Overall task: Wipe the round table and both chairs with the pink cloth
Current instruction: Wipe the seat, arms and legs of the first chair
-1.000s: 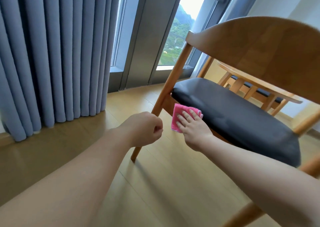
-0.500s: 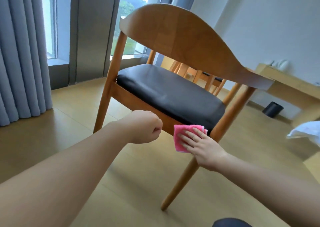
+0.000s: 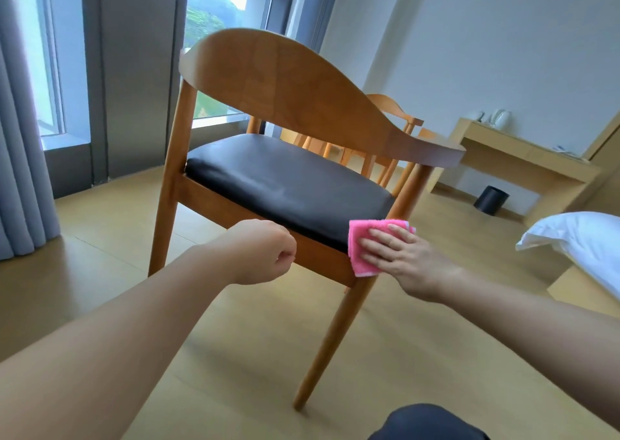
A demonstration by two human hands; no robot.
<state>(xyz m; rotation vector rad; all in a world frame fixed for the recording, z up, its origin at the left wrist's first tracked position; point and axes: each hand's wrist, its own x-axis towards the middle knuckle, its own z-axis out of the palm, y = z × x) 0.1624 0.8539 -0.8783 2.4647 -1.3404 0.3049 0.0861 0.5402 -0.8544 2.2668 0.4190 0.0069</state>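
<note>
A grey curtain hangs at the far left of the wooden chair, with the window behind the chair's curved backrest. The chair stands on the wooden floor, its black seat cushion facing away from the camera.

In front of the chair's rear seat rail, the left hand is curled into a loose fist with nothing in it, thumb lying against the index finger; it hovers just before the rail, and whether it touches the wood cannot be told.

To the right of it, the pink cloth lies folded against the chair's right rear corner, where the seat rail meets the back leg. The right hand presses it there with straight, slightly spread fingers laid flat on the fabric.

Beyond the chair, a second chair shows past the backrest. Further right of the chair stand a light wooden desk, a black bin on the floor beneath it, and a white pillow at the edge.
</note>
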